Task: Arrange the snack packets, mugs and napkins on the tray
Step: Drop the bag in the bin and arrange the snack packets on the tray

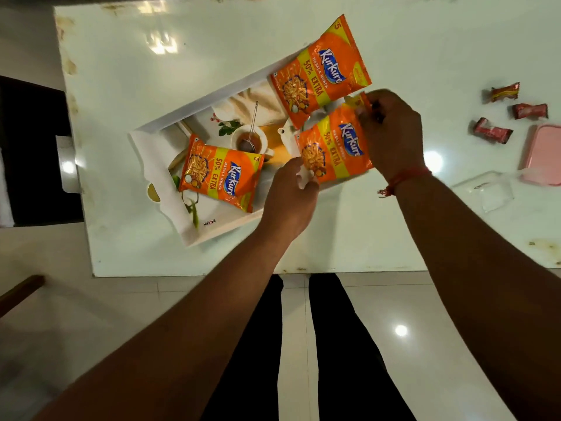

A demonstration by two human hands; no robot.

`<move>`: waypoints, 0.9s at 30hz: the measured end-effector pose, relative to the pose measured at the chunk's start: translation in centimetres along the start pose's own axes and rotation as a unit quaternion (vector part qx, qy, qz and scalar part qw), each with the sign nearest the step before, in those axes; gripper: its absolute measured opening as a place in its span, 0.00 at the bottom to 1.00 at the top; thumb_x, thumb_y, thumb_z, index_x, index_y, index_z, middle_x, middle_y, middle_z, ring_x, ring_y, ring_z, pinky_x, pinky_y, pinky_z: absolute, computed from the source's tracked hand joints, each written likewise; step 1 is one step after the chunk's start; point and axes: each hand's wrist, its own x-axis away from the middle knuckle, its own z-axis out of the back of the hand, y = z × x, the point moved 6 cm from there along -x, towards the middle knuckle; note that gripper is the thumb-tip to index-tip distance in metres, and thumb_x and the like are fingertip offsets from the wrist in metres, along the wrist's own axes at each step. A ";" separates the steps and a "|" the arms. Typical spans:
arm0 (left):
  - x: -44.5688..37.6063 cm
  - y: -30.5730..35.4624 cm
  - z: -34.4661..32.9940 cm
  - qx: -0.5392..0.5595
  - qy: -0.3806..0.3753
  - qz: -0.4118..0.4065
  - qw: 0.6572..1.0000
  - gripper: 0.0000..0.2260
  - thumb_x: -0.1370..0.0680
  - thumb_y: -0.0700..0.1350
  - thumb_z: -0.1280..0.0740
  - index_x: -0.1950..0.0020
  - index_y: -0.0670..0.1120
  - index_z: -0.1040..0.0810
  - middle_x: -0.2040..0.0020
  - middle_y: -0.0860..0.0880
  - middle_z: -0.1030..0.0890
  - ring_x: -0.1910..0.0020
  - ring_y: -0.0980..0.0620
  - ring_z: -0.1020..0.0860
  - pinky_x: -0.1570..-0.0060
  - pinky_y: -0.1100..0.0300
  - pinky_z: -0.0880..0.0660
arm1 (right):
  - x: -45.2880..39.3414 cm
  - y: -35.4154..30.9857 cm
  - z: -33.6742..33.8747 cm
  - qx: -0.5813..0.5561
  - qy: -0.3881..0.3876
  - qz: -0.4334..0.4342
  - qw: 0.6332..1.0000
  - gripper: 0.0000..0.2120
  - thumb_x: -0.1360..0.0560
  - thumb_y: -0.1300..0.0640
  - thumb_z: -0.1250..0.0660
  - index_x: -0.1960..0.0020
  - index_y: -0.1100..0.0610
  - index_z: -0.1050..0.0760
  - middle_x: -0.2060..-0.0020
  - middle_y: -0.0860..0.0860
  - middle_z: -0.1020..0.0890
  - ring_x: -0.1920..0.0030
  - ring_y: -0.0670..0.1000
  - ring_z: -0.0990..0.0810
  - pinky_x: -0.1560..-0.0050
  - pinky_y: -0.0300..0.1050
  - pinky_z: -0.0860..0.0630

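White rectangular tray with a printed tea-and-flowers picture [158, 165]: lies at an angle on the glossy white table [121, 86], its long axis running from lower left to upper right.

Orange foil snack packet, left [220, 176]: flat on the tray's left part, near its near rim.

Orange foil snack packet, far [320, 71]: at the tray's far right corner, its upper edge reaching past the rim onto the table.

Orange foil snack packet, near right [334, 147]: over the tray's right end, just beside the far packet, held at both ends.

Left hand [288, 199]: fingers curled, pinching the lower left corner of the near right packet.

Right hand [391, 132]: fingers curled around the upper right edge of the same packet; a red thread band [406, 177] circles the wrist.

Three small red wrapped sweets [529, 110]: scattered on the table, well apart from the tray, to the right.

Pink flat lid or box [543, 153]: at the right edge, only partly in view.

Clear plastic piece [488, 189]: on the table beside the pink item.
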 end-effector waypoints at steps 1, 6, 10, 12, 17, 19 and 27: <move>-0.2 0.2 -0.5 0.001 -0.009 0.002 1.000 0.18 0.20 0.42 0.36 0.30 0.48 0.30 0.31 0.49 0.27 0.32 0.50 0.27 0.36 0.54 0.28 | -0.5 -0.1 0.1 0.001 -0.005 0.008 1.000 0.12 0.20 0.51 0.36 0.42 0.57 0.22 0.52 0.48 0.19 0.56 0.43 0.23 0.60 0.19 0.33; -1.2 1.3 -2.0 -0.048 -0.031 -0.024 0.998 0.21 0.20 0.43 0.36 0.27 0.47 0.33 0.28 0.46 0.30 0.29 0.47 0.30 0.33 0.52 0.30 | -1.6 0.2 0.2 0.015 -0.018 0.001 1.000 0.11 0.20 0.55 0.37 0.39 0.54 0.23 0.50 0.48 0.20 0.54 0.43 0.23 0.61 0.20 0.33; -2.0 1.5 -2.6 -0.083 -0.029 -0.041 0.995 0.19 0.20 0.44 0.36 0.29 0.46 0.32 0.29 0.45 0.30 0.31 0.47 0.29 0.37 0.57 0.31 | -1.0 1.4 0.4 0.036 -0.010 -0.023 0.999 0.10 0.21 0.58 0.38 0.41 0.57 0.23 0.50 0.52 0.18 0.53 0.45 0.22 0.59 0.28 0.28; -2.2 1.5 -2.7 -0.092 -0.024 -0.043 0.995 0.18 0.20 0.45 0.36 0.30 0.47 0.30 0.31 0.45 0.28 0.33 0.47 0.27 0.39 0.58 0.30 | -0.5 1.9 0.3 0.034 -0.012 -0.032 0.999 0.11 0.20 0.58 0.38 0.39 0.57 0.24 0.47 0.54 0.18 0.51 0.46 0.21 0.60 0.25 0.32; -2.5 1.4 -2.9 -0.100 -0.018 -0.035 0.994 0.20 0.20 0.45 0.36 0.28 0.46 0.31 0.29 0.44 0.30 0.32 0.47 0.29 0.41 0.61 0.33 | 0.0 2.5 0.3 -0.004 -0.022 -0.052 0.998 0.14 0.20 0.57 0.38 0.36 0.55 0.26 0.46 0.54 0.17 0.51 0.47 0.20 0.55 0.35 0.24; -2.4 1.4 -2.6 -0.085 -0.012 -0.030 0.996 0.20 0.20 0.45 0.36 0.28 0.46 0.32 0.29 0.45 0.31 0.31 0.47 0.29 0.36 0.57 0.30 | 0.1 2.8 0.5 -0.014 -0.027 -0.063 0.998 0.17 0.21 0.56 0.37 0.33 0.56 0.29 0.44 0.55 0.18 0.48 0.49 0.20 0.51 0.40 0.23; -0.6 0.1 3.0 -0.026 0.112 -0.087 0.990 0.15 0.21 0.40 0.36 0.35 0.47 0.25 0.36 0.50 0.24 0.38 0.55 0.24 0.42 0.59 0.24 | 2.7 2.5 1.8 0.061 0.031 -0.008 0.998 0.21 0.21 0.57 0.35 0.30 0.61 0.32 0.35 0.57 0.26 0.33 0.55 0.29 0.34 0.41 0.34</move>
